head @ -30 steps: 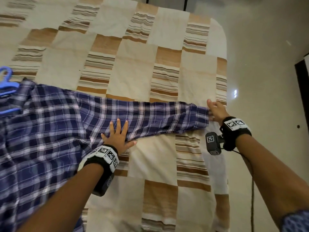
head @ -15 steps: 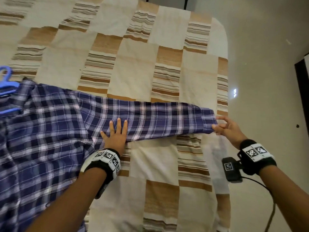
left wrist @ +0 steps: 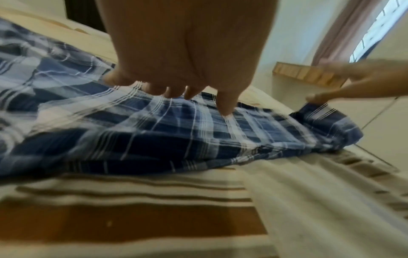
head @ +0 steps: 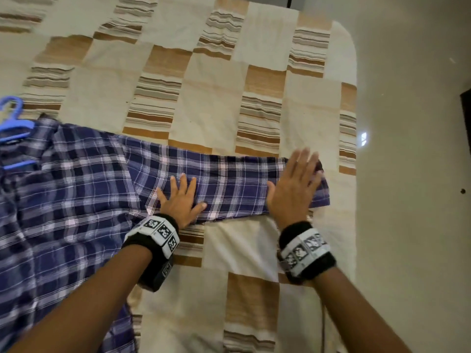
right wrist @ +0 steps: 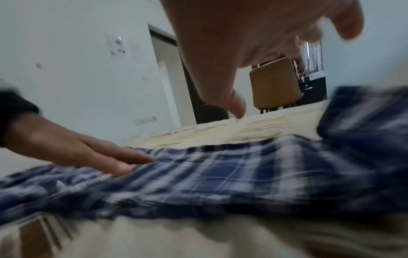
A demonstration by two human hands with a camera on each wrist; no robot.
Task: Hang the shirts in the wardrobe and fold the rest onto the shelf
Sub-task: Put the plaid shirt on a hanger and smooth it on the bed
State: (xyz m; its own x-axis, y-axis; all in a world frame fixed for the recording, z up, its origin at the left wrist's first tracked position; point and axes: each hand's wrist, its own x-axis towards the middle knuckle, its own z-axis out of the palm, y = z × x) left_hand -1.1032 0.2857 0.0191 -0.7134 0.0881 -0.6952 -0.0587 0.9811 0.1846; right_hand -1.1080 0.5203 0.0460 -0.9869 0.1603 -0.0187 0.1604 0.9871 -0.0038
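Head view looks down from above; wrist views skim close, sharing the sleeve (head: 229, 182).

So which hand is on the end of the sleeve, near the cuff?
The right hand. It lies flat at the cuff end of the plaid shirt's sleeve, by the bed's edge. The left hand presses nearer the shoulder, closer to the blue hanger.

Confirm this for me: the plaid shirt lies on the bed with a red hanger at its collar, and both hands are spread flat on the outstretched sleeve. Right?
Not quite: the hanger is blue, not red, as the head view shows. The rest holds: the plaid shirt lies on the bed, with the left hand and right hand spread flat on the outstretched sleeve.
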